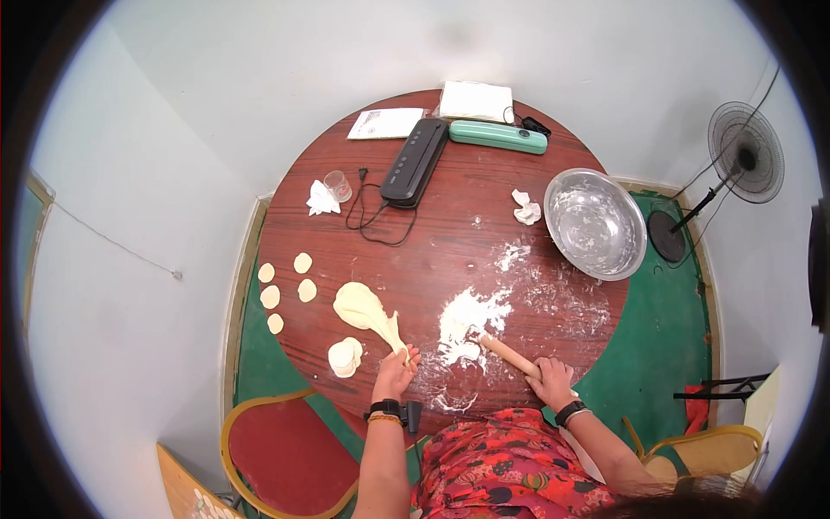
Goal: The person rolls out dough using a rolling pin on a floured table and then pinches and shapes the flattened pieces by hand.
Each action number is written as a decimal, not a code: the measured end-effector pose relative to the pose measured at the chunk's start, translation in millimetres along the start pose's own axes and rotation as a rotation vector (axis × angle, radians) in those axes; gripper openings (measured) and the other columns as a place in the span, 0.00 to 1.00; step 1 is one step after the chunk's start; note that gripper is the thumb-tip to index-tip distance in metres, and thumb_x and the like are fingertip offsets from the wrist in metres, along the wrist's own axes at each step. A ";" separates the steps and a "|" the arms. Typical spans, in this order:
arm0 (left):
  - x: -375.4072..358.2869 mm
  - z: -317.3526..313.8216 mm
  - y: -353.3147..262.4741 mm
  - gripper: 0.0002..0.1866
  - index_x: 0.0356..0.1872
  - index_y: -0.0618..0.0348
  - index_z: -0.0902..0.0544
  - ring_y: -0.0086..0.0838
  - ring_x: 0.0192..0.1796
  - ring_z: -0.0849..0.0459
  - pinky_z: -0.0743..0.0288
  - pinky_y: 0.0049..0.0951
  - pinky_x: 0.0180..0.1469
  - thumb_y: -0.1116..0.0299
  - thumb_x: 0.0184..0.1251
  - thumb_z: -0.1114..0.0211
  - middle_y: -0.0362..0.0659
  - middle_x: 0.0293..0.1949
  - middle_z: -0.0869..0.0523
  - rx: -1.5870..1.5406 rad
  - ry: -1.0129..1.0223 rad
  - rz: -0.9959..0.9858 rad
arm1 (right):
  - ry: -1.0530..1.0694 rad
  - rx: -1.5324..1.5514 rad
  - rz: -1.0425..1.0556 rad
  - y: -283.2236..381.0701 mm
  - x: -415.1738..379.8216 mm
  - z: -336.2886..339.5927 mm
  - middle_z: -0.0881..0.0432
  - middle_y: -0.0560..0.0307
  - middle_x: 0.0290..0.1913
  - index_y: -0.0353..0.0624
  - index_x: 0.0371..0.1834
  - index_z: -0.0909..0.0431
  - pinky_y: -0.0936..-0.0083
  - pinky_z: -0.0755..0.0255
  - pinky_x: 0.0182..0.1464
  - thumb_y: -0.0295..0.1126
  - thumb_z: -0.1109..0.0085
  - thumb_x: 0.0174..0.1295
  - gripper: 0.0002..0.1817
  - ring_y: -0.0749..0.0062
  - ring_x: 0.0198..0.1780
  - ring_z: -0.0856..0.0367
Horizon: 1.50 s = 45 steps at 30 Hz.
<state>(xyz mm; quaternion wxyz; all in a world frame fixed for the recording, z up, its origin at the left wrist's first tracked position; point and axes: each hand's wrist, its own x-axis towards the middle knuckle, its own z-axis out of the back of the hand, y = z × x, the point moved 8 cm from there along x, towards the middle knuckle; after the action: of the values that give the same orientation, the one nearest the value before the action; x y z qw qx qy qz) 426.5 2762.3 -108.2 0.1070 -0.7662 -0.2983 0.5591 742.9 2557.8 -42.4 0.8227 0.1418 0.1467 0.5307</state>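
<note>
Near the table's front edge, left hand pinches the dough, soft and stretchy, by its tail; right hand grips the stiff pin.

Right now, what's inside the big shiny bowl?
The metal bowl holds only white floury smears on its bottom and walls. No dough is inside. What lies on the table under it is hidden.

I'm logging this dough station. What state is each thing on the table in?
Dough lump: stretched into a neck, pinched by the left hand.
Rolling pin: lying on the table, gripped by the right hand.
Flour: scattered loose.
Steel bowl: upright, flour-dusted inside.
Dough discs: flattened, lying apart.
Glass: upright.
</note>
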 end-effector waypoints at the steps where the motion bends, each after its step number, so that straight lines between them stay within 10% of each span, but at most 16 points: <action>1: 3.8 2.6 -0.8 0.12 0.52 0.65 0.25 0.25 0.28 0.29 0.31 0.28 0.30 0.68 0.74 0.43 0.41 0.31 0.26 -0.016 0.048 -0.024 | 0.002 0.000 -0.001 0.3 0.3 0.3 0.23 0.57 0.42 0.54 0.46 0.25 0.56 0.40 0.52 0.45 0.32 0.54 0.20 0.57 0.49 0.25; 9: 3.0 5.2 -0.4 0.20 0.54 0.67 0.25 0.28 0.33 0.27 0.30 0.26 0.35 0.58 0.79 0.51 0.44 0.34 0.23 -0.390 0.252 0.056 | 0.004 -0.003 -0.004 -1.9 0.0 -2.1 0.23 0.57 0.43 0.54 0.47 0.25 0.56 0.40 0.53 0.45 0.31 0.54 0.20 0.57 0.50 0.25; 45: 12.8 12.1 14.2 0.13 0.22 0.49 0.30 0.28 0.19 0.39 0.40 0.31 0.24 0.61 0.69 0.53 0.37 0.17 0.36 0.006 -0.037 0.005 | -0.008 0.003 -0.005 -0.4 -1.0 -0.1 0.23 0.57 0.42 0.55 0.48 0.24 0.55 0.40 0.52 0.45 0.31 0.54 0.20 0.56 0.49 0.25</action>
<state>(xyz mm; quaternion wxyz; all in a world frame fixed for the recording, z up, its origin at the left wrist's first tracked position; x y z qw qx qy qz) 422.7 2756.2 -129.7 0.1022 -0.7560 -0.2965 0.5745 742.8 2556.8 -42.5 0.8244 0.1447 0.1443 0.5279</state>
